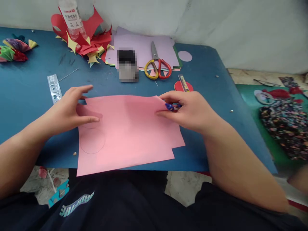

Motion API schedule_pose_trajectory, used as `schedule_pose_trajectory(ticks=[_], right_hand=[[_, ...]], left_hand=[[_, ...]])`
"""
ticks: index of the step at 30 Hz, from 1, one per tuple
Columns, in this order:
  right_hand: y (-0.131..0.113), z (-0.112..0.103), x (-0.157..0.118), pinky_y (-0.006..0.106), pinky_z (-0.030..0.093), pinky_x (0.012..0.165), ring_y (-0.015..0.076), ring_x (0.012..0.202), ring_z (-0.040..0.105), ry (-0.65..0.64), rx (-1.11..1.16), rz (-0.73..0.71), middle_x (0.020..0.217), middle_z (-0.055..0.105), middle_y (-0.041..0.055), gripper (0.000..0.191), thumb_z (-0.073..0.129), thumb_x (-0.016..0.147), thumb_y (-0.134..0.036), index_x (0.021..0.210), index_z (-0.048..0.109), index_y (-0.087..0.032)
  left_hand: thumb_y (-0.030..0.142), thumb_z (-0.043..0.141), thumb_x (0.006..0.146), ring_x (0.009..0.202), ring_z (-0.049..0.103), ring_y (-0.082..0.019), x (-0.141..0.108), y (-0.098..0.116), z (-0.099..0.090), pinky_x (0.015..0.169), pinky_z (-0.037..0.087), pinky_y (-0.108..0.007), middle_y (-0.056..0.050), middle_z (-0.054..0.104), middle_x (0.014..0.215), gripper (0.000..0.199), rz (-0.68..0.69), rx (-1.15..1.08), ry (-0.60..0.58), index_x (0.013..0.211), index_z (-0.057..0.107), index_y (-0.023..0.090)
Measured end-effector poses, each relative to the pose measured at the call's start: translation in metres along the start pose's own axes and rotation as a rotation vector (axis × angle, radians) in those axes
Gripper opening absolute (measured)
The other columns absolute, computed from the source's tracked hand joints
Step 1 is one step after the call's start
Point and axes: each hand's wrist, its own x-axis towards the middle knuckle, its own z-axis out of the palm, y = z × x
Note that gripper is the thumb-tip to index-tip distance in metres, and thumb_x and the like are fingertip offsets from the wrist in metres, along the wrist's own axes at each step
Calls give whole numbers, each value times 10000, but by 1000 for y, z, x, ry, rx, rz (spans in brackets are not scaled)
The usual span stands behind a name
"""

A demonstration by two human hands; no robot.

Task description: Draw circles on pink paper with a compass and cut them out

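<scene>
Pink paper (134,131) lies at the table's front edge, seemingly more than one sheet, with stepped right corners. A thin drawn circle (92,141) shows on its left part. My right hand (187,109) pinches the paper's upper right corner between thumb and fingers, lifting it slightly. A blue-tipped pen (170,106) is also tucked in that hand; most of it is hidden. Over the left edge, my left hand (72,110) has thumb and fingers apart, the thumb hovering above the paper or resting on it; I cannot tell which.
Yellow-and-red scissors (156,62) lie on stacked lilac paper (141,41). Behind stand a water bottle (72,19) and red paper scraps (93,41). A metal stencil ruler (54,88) is left; a box cutter (183,83) lies on a red disc (177,86) to the right.
</scene>
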Motion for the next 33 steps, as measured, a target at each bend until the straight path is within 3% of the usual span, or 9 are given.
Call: schedule_pose_trajectory(ticks=[3,7,11,14,18,22,27,30,33], right_hand=[[4,-5,3,349,536,625,199,733,695,220,93,-1,899,806,-20,218,883,751,-331,949,802,-291],[3,-8,1,391,465,539,210,649,616,451,67,-66,879,789,-10,219,921,761,-331,928,778,-336],[6,-9,1,508,627,796,337,1041,765,531,161,-169,1106,800,29,321,943,798,-396,1052,748,-371],[20,-5,10,554,607,1039,352,1259,728,621,323,-166,1293,766,59,601,1013,713,-437,1213,685,-367],[36,6,23,448,660,858,263,972,792,507,583,-41,1113,816,24,688,1005,655,-597,1188,649,-345],[21,12,18,457,644,756,271,878,769,515,495,-60,1013,807,28,503,976,742,-484,1140,698,-353],[-2,17,7,556,634,874,356,1035,750,924,226,-343,1086,746,79,470,926,759,-504,1150,737,-326],[2,25,9,543,638,928,366,1183,716,1021,145,-430,1089,702,79,503,900,770,-534,1173,687,-323],[9,33,13,486,654,809,309,996,745,965,192,-393,1010,681,56,465,871,795,-554,1129,643,-323]], left_hand=[[696,953,670,1169,760,-405,2,3,-3,993,663,-647,-149,704,1409,1275,-77,-257,136,1687,281,323],[609,955,729,1116,798,-378,0,19,7,918,724,-547,-130,795,1276,733,-89,-500,157,1313,731,226],[498,977,749,973,818,-325,-6,30,20,834,739,-481,-92,842,1014,407,-55,-496,299,951,822,179],[470,1014,692,942,815,-304,-9,31,19,815,725,-462,-60,841,961,401,43,-402,524,891,817,184],[466,989,719,1003,811,-296,-9,33,7,883,675,-498,-4,855,1005,341,121,-305,678,890,814,228],[497,969,735,1009,802,-293,-9,34,-2,867,634,-498,15,845,1020,360,170,-189,735,900,786,235],[544,964,720,890,772,-233,1,25,-1,818,645,-418,30,737,804,428,361,-159,942,793,704,213],[619,920,758,1076,760,-229,9,17,4,996,640,-441,4,775,1057,545,496,-237,962,1108,713,256],[632,928,762,1194,732,-221,14,13,10,1055,619,-438,-12,743,1240,687,523,-314,859,1292,635,309]])
